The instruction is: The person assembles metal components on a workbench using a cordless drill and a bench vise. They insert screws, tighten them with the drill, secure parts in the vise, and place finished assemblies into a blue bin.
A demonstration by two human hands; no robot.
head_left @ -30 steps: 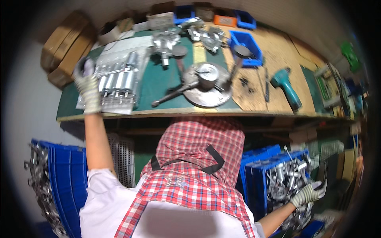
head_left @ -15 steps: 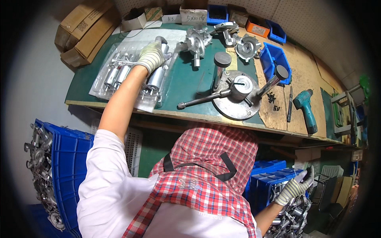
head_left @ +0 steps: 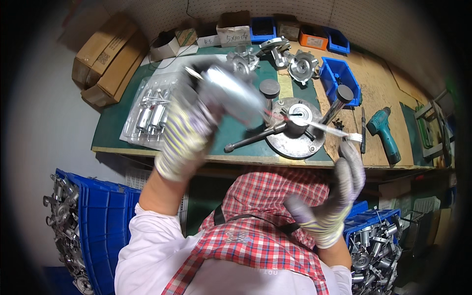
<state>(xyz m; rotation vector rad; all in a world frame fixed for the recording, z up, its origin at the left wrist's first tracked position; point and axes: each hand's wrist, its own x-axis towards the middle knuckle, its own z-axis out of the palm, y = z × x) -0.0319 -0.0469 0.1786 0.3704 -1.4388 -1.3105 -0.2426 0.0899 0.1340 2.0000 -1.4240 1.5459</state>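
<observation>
A silver cylindrical motor [head_left: 235,96], smeared by motion, is gripped in my gloved left hand [head_left: 184,130] above the front of the bench. From it a pale cable [head_left: 322,127] stretches right to a white plug [head_left: 354,137]. My right hand [head_left: 332,201], also in a striped glove, is at the bench's front edge with thumb and fingers spread. Its fingertips lie just below the plug; whether they touch it I cannot tell. Behind the cable stands a metal fixture [head_left: 290,145] with a round base, a lever and two flat-topped posts.
More motors lie in a clear plastic tray [head_left: 132,135] at left. Cast metal housings [head_left: 302,66] sit at the back, near a blue bin [head_left: 339,73]. A teal power drill [head_left: 384,135] and black screws are at right. Blue crates [head_left: 98,221] of metal parts flank me.
My left hand has come from the tray toward me and slightly right, bringing a motor. My right hand has risen from beside the right crate to the bench edge.
</observation>
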